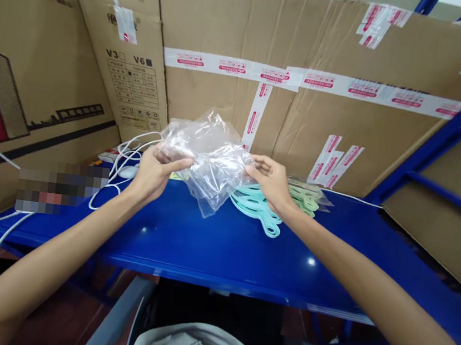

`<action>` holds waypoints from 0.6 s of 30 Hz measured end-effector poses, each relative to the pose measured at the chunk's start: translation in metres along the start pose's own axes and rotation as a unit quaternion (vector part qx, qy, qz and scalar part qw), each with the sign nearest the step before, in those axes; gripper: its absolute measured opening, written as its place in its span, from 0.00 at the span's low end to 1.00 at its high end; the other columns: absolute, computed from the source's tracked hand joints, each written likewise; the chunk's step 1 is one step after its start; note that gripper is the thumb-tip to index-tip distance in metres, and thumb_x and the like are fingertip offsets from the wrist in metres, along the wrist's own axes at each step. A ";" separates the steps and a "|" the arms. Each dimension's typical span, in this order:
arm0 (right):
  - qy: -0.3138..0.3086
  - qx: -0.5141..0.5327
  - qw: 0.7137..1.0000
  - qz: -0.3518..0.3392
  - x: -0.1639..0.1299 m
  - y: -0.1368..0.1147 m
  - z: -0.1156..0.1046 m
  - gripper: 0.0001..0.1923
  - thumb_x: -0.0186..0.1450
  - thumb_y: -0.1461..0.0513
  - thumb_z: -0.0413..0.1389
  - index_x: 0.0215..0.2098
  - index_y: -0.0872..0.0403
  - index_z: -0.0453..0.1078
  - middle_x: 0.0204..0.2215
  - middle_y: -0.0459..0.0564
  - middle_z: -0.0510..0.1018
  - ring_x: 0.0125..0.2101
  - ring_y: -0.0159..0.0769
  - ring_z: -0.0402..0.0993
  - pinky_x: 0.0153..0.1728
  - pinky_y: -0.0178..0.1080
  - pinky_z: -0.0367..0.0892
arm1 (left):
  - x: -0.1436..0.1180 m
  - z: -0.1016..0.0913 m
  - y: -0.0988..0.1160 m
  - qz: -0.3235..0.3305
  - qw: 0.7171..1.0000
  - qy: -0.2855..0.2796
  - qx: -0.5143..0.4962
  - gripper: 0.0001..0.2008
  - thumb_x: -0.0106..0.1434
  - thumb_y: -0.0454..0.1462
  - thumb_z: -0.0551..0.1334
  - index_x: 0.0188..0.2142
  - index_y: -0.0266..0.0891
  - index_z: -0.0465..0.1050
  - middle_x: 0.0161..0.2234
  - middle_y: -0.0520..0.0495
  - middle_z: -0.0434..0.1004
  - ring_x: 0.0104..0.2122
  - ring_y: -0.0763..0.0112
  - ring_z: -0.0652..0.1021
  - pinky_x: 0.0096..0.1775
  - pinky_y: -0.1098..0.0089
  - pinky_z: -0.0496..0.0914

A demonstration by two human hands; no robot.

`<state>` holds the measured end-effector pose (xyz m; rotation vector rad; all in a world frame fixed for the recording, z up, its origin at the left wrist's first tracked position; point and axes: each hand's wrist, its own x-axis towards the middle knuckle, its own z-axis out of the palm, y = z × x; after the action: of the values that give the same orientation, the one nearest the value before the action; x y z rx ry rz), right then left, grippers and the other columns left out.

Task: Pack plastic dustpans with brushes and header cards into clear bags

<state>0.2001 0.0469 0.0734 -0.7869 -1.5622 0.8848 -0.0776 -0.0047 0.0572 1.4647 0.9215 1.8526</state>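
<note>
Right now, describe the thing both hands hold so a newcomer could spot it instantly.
On the blue shelf walled by cardboard boxes, look between the left hand and right hand. It is the crumpled clear plastic bag, see-through, unlike the mint-green paddles lying flat behind it.

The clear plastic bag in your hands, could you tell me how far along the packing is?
Done: nothing visibly packed. In hand: the left hand and right hand pinch the clear plastic bag at its two sides above the blue table; it looks empty. Left: the mint-green handled pieces and a paler green stack, partly in wrap, lie on the table behind the bag.
</note>
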 end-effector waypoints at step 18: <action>-0.220 0.180 0.931 0.229 -0.018 -0.012 0.021 0.42 0.68 0.31 0.49 0.66 0.50 0.64 0.49 0.59 0.84 0.45 0.52 0.83 0.47 0.58 0.77 | -0.038 -0.078 -0.043 0.542 0.680 -0.094 0.485 0.20 0.62 0.34 0.76 0.49 0.58 0.79 0.52 0.49 0.76 0.55 0.56 0.73 0.63 0.43 0.71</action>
<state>0.1817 0.0230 0.0726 -0.7243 -1.5432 1.7342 -0.1446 -0.0221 -0.0109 3.3789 1.0778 1.8176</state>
